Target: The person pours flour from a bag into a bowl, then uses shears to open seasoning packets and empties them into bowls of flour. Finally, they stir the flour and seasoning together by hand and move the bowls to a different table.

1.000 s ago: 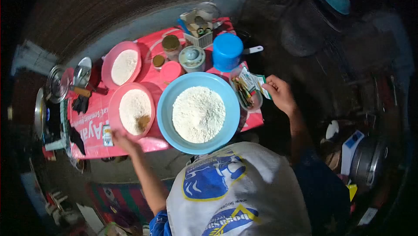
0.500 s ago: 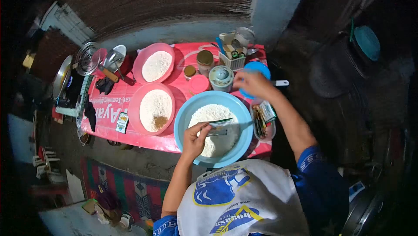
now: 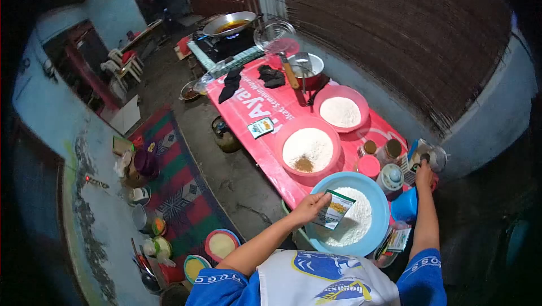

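Note:
My left hand (image 3: 309, 208) pinches a green-and-white seasoning sachet (image 3: 335, 210) by its edge. The sachet hangs over a light blue basin (image 3: 384, 215) of white flour (image 3: 355, 221). My right hand (image 3: 424, 178) is stretched to the table's far right corner, at a small white basket (image 3: 405, 165) of utensils. Its fingers are closed around something dark there, too small to name. Close by the right forearm is a blue plastic container (image 3: 404, 206). Beside the basin, a clear tub (image 3: 387, 256) contains packets and sticks.
Two pink basins, one with brown powder on its flour (image 3: 306, 145) and one with plain flour (image 3: 340, 112), stand left of several jars (image 3: 390, 151). Another sachet (image 3: 261, 128) lies on the red tablecloth (image 3: 248, 103). Beyond, a wok (image 3: 230, 23) sits on a lit stove.
My view has swung left, bringing the stove and floor mat into sight. My right hand has moved from near the blue container to the utensil basket. My left hand still holds the sachet, now turned face up.

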